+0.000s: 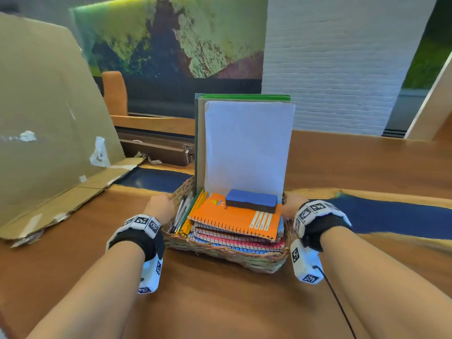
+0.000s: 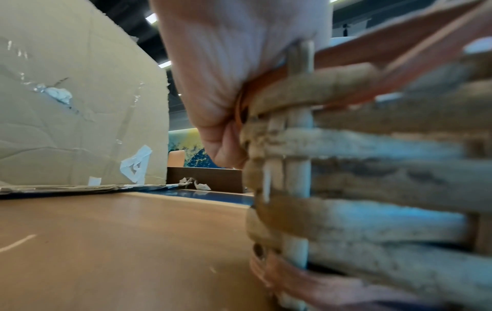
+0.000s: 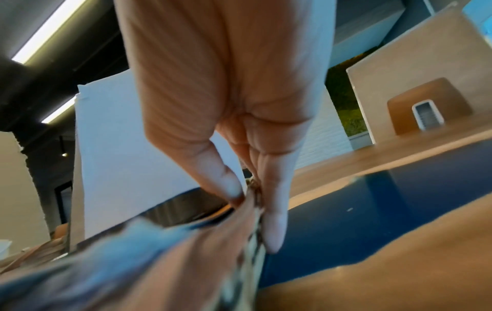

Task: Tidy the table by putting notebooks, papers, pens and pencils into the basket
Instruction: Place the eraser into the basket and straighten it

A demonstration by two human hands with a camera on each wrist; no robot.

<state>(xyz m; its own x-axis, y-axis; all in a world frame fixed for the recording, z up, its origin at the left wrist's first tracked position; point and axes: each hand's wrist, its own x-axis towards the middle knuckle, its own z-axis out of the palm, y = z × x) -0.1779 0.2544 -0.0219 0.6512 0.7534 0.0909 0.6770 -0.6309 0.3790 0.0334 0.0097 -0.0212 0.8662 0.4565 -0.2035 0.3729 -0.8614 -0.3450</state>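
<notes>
I found the basket [image 1: 220, 253] fully loaded with notebooks [image 1: 234, 223], papers [image 1: 247, 145] and pencils [image 1: 193, 211]; my left hand [image 1: 159, 207] and right hand [image 1: 292, 204] each pinched its rim. I judged nothing left.

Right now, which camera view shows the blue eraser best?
The head view: the blue eraser lies in full sight on the orange notebook in the basket. The left wrist view shows only basket weave, and the right wrist view is too blurred to tell.
</notes>
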